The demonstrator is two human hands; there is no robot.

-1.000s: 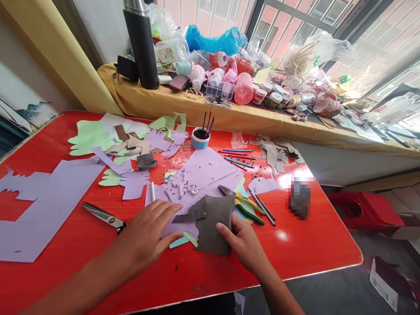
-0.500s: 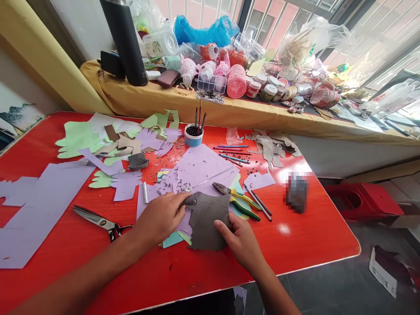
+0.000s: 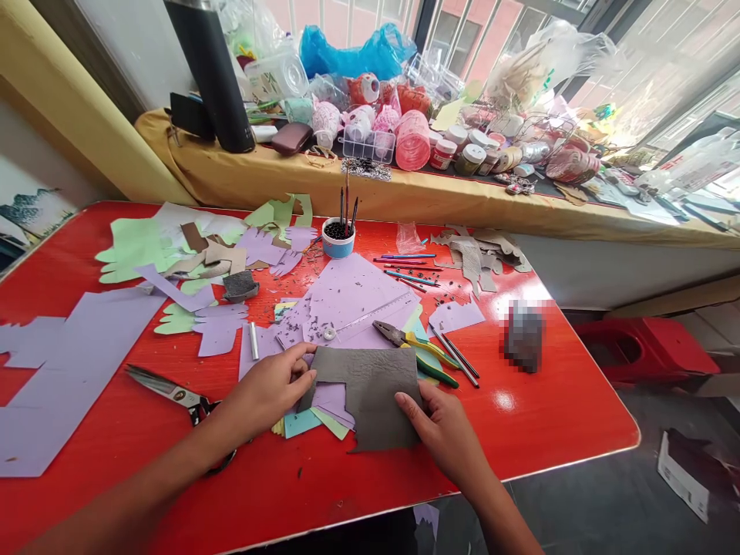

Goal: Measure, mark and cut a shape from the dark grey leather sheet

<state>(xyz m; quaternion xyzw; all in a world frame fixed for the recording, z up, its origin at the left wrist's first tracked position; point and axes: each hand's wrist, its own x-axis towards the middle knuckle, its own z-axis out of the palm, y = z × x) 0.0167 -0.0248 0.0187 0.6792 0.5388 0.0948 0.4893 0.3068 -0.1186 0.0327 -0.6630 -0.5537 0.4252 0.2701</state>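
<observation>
A dark grey sheet (image 3: 385, 401) with a notch cut out at its lower left is stretched between my two hands over purple paper (image 3: 352, 293). My left hand (image 3: 286, 384) pinches its upper left corner. At the right edge my right hand (image 3: 439, 420) grips it, thumb on top. Pliers with yellow and green handles (image 3: 425, 352) lie just behind the sheet. Scissors (image 3: 179, 395) rest left of the sheet, their handles partly under my left forearm. A ruler (image 3: 373, 316) and a small round white object (image 3: 329, 334) lie on the purple paper.
On the red table (image 3: 520, 432) are green and purple cut-outs (image 3: 139, 239), a cup of black beads (image 3: 338, 239), thin coloured rods (image 3: 410, 270), grey scraps (image 3: 474, 254) and a blurred dark object (image 3: 523, 337). Behind stands a cluttered ledge (image 3: 277, 177) with a black bottle (image 3: 213, 77).
The grey sheet has been unfolded on its left side, so its notch now shows. My left hand has shifted left and down a little, my right hand slightly right.
</observation>
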